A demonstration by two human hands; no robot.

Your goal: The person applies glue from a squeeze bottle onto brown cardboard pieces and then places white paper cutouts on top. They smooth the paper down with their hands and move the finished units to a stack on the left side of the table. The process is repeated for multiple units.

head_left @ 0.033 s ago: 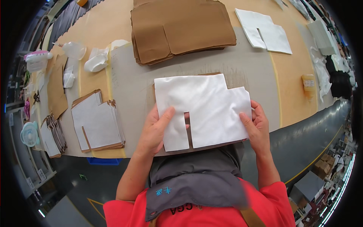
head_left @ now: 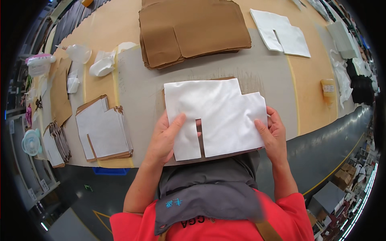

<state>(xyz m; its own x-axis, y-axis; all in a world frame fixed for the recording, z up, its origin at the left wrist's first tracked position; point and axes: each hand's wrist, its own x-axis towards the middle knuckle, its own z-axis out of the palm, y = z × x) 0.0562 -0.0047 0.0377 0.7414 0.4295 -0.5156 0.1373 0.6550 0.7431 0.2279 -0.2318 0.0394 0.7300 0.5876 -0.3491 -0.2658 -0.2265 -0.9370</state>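
Observation:
A white fabric panel [head_left: 219, 116], with a notched upper right corner and a slot in its lower edge, lies over a brown sheet [head_left: 230, 78] that peeks out along the top and lower edges. My left hand [head_left: 165, 134] grips the left side, thumb on the white face and fingers underneath; some fingertips show through the slot. At the right edge my right hand [head_left: 272, 130] pinches the layers, thumb on top and fingers curled behind. Both hands hold the piece at the table's near edge, above the dark grey apron [head_left: 209, 201].
Beyond lies a stack of brown sheets [head_left: 197, 32], with white panels [head_left: 279, 34] to its right. Stacked white-and-brown pieces [head_left: 105, 130] sit at left. Farther left are a clear squeeze bottle [head_left: 79, 54] and a small fan [head_left: 31, 142]. A yellowish container [head_left: 328, 89] stands at right.

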